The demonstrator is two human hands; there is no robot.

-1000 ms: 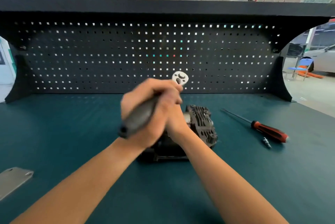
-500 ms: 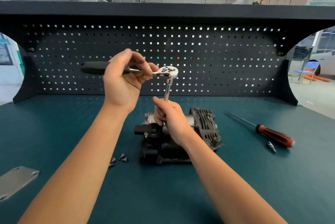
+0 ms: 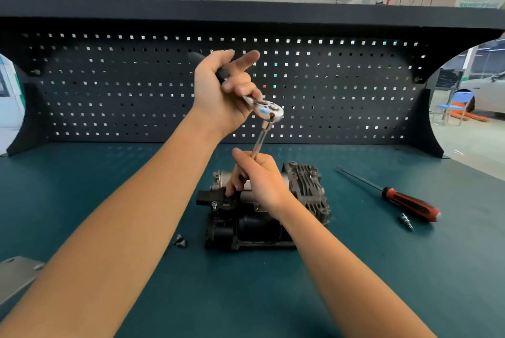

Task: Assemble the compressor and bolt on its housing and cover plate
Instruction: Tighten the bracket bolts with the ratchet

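The compressor (image 3: 273,212), dark metal with a finned head on its right, sits mid-bench. My left hand (image 3: 221,91) grips the black handle of a ratchet wrench (image 3: 266,109), raised above the compressor with the index finger stretched out. A thin extension bar (image 3: 261,138) runs from the ratchet head down into my right hand (image 3: 259,176), which grips its lower end just over the compressor's top. The bar's tip is hidden by my fingers. A grey cover plate (image 3: 16,273) lies at the bench's left edge. Two loose bolts (image 3: 180,240) rest left of the compressor.
A red-handled screwdriver (image 3: 410,203) and a small bit (image 3: 407,221) lie to the right on the teal bench (image 3: 109,179). A black pegboard (image 3: 109,86) with a shelf on top closes the back.
The ratchet handle swung from pointing left to pointing up and away, its head dropping lower and to the right. My right hand stays on the extension bar over the compressor.
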